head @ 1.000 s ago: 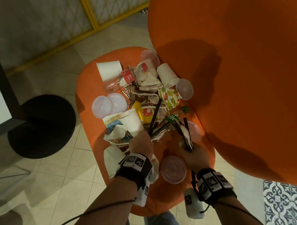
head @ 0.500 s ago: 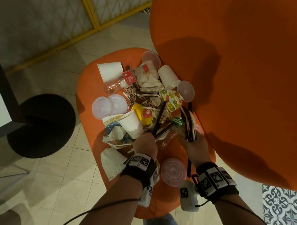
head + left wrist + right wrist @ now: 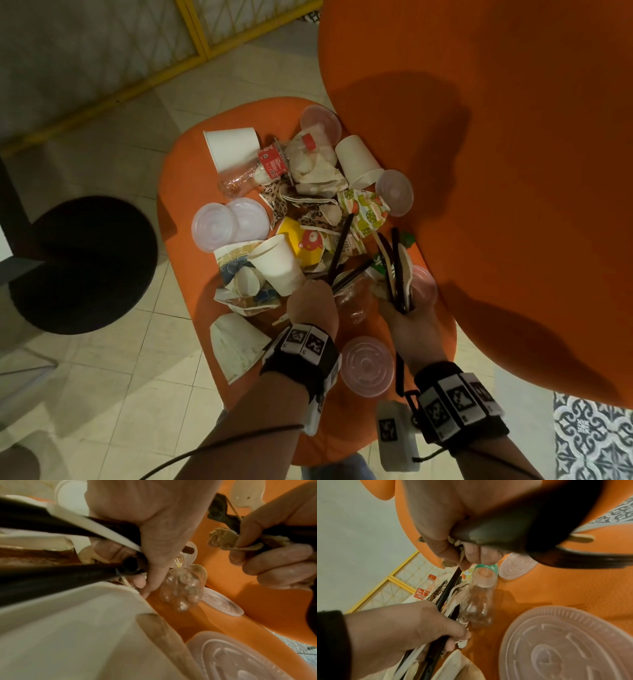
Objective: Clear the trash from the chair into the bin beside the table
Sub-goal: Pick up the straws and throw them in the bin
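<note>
A heap of trash lies on the orange chair seat (image 3: 185, 178): paper cups, clear lids, bottles, wrappers and straws. My left hand (image 3: 310, 303) grips several black straws (image 3: 339, 250) beside a white paper cup (image 3: 277, 267). The left wrist view shows the left hand (image 3: 145, 561) curled round these black straws (image 3: 51, 577). My right hand (image 3: 407, 318) holds a bundle of black straws and pale sticks (image 3: 394, 267) close to the chair back. The right hand (image 3: 467, 553) is closed on that bundle. A crushed clear bottle (image 3: 354, 301) lies between the hands.
The tall orange chair back (image 3: 496, 171) rises at the right. A clear lid (image 3: 366, 365) sits on the seat front between my wrists. A black round table base (image 3: 78, 263) is on the floor at left, a yellow-framed screen (image 3: 191, 44) behind. No bin is in view.
The right hand has raised its bundle of straws and swung it upright toward the chair back. The left hand has shifted slightly forward, still holding its straws.
</note>
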The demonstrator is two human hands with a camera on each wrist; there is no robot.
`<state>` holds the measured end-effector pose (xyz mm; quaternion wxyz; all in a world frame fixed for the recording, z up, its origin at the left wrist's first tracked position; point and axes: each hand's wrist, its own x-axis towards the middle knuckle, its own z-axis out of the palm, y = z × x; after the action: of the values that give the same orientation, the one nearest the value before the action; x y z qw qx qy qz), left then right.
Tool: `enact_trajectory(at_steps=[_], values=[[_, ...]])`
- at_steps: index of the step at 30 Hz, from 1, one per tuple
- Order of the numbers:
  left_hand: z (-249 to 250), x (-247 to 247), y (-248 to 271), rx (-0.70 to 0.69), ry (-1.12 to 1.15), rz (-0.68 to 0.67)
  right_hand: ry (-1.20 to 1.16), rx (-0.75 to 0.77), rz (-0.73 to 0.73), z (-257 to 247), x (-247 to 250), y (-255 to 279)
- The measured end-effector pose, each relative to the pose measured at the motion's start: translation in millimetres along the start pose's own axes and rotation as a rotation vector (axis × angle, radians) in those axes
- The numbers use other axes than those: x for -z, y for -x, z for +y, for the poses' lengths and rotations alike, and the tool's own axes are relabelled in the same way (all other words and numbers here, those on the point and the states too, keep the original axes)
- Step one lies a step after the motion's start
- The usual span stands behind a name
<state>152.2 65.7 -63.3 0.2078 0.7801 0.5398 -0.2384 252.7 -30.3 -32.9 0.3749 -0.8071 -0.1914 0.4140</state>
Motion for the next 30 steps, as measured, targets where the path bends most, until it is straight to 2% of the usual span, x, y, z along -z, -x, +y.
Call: enact_trajectory(at_steps=[6,11,15,18,21,25,30], values=[[0,9,3,0.001,0.033,0.039,-0.034,-0.083,0.011,-6,1,4],[-6,16,1,0.034,0.158,0.046,-0.012,-0.146,0.005,4,-3,0],[-17,26,6,0.049,0.380,0.167,0.037,-0.139,0.005,9,-4,-1],[-28,31,10,-0.060,0.443,0.252,0.031,-0.090,-0.008,7,-5,-2],[-39,38,9,-0.100,0.605,0.185,-0.067,-0.058,-0.004,-7,-9,-3],[-49,50,7,-0.158,0.988,0.049,-0.102,0.020,-0.016,-27,-20,-10],[-43,59,11,-0.212,1.148,-0.030,-0.205,-0.002,-0.150,-47,-36,-14]])
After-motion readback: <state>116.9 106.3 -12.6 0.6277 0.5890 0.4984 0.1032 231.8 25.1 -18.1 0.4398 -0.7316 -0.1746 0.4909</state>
